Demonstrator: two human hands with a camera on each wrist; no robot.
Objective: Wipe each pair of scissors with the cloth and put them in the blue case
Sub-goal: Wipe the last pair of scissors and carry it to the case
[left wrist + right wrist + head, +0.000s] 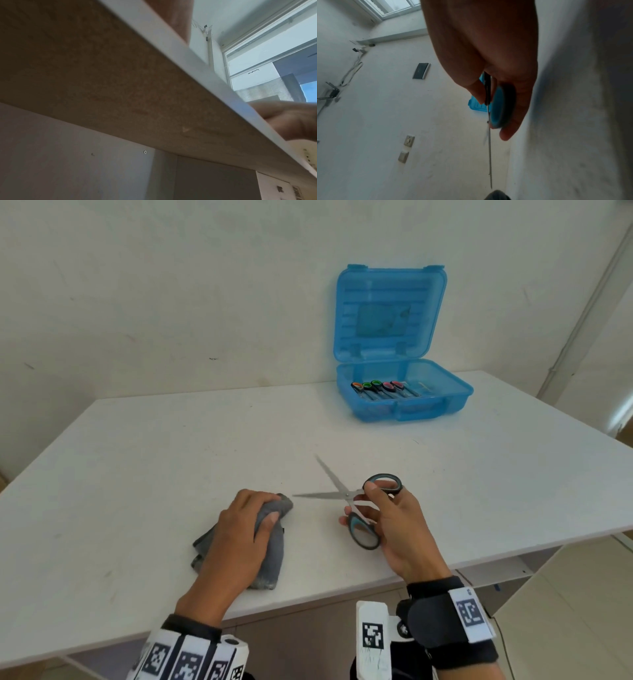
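Note:
My right hand (371, 508) grips a pair of scissors (346, 494) with grey and blue handles just above the white table, near its front edge. The blades are spread apart and point left and away from me. In the right wrist view the scissors (489, 148) show edge-on, with the fingers curled round the handle. My left hand (251, 518) lies on the grey cloth (272, 559) and its fingers and thumb are curled round the bunched far end. One blade tip ends just right of that bunch. The blue case (442, 405) stands open at the back right with several scissors (376, 387) inside.
The white table (137, 474) stands against a white wall. The case lid (390, 313) stands upright against that wall. The left wrist view shows only the table's underside (102, 81), its front edge and part of my right hand (291, 121).

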